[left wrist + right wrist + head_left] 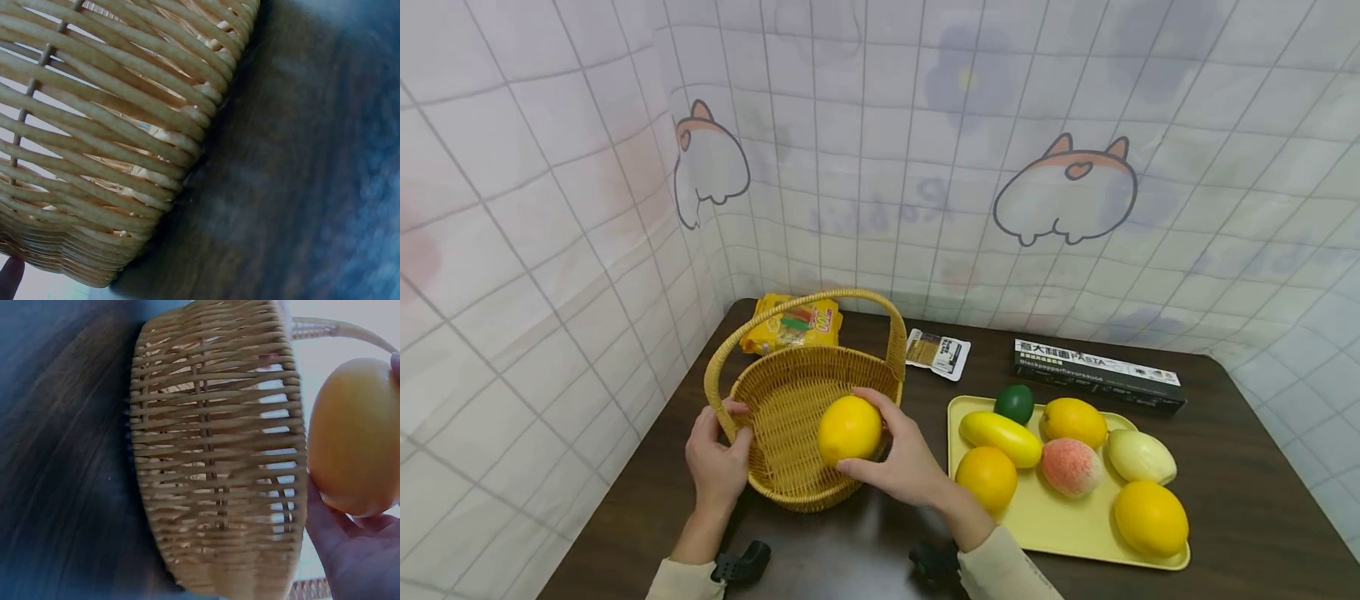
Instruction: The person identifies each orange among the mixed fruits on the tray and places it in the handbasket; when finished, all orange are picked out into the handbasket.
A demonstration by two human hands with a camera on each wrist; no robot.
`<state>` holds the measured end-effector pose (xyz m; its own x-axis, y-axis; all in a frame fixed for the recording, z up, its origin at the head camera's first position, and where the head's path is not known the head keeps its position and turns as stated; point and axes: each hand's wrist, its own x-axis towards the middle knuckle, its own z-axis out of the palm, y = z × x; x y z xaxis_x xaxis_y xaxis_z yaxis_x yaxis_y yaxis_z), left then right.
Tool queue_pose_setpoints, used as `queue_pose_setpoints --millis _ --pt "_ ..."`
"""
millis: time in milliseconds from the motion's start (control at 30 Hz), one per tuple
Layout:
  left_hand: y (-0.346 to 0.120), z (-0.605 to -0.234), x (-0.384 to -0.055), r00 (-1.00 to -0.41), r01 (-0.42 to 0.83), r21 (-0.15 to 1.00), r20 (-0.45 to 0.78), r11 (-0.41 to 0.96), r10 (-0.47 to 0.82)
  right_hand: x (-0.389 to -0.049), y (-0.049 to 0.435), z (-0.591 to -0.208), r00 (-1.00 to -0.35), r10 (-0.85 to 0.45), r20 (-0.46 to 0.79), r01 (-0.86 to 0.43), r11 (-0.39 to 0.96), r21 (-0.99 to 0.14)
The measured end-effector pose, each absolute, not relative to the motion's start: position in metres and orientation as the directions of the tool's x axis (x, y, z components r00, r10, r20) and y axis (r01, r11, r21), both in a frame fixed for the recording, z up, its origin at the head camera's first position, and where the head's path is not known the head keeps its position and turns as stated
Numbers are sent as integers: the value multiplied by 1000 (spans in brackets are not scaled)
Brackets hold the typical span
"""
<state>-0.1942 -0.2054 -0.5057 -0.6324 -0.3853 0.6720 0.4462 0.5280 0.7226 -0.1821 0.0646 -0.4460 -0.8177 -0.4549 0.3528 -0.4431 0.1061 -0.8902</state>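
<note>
A woven basket (786, 417) with a tall arched handle stands upright on the dark table, and no fruit shows inside it. My left hand (718, 462) grips its left rim at the foot of the handle; in the left wrist view a fingertip (10, 276) shows beside the wicker wall (106, 119). Between thumb and fingers, my right hand (906, 458) holds a yellow lemon (848, 429) over the right part of the basket's opening. The right wrist view has the lemon (353, 437) just above the basket's rim, beside its wall (212, 437).
To the right lies a yellow tray (1052, 521) with several fruits, among them a peach-like one (1071, 468) and an orange (987, 480). Behind are a black pasta box (1097, 375), a small flat packet (937, 353) and a yellow food bag (797, 325). Tiled-pattern cloth walls border the table.
</note>
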Motion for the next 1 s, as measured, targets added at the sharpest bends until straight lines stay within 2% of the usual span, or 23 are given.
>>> queue_pose_setpoints --millis 400,533,767,1000 --pt "-205 -508 -192 -618 440 725 673 529 -408 -201 31 -449 -838 -460 292 -413 186 -892" --pt "-200 -498 -185 -615 462 727 675 509 -407 -206 21 -451 -836 -470 285 -420 213 -882" --pt "-190 -475 -172 -628 472 737 666 484 -402 -218 3 -448 -848 -469 245 -358 166 -919" --pt "-187 -472 -173 -634 459 730 668 506 -389 -225 -10 -447 -861 -463 210 -352 244 -904"
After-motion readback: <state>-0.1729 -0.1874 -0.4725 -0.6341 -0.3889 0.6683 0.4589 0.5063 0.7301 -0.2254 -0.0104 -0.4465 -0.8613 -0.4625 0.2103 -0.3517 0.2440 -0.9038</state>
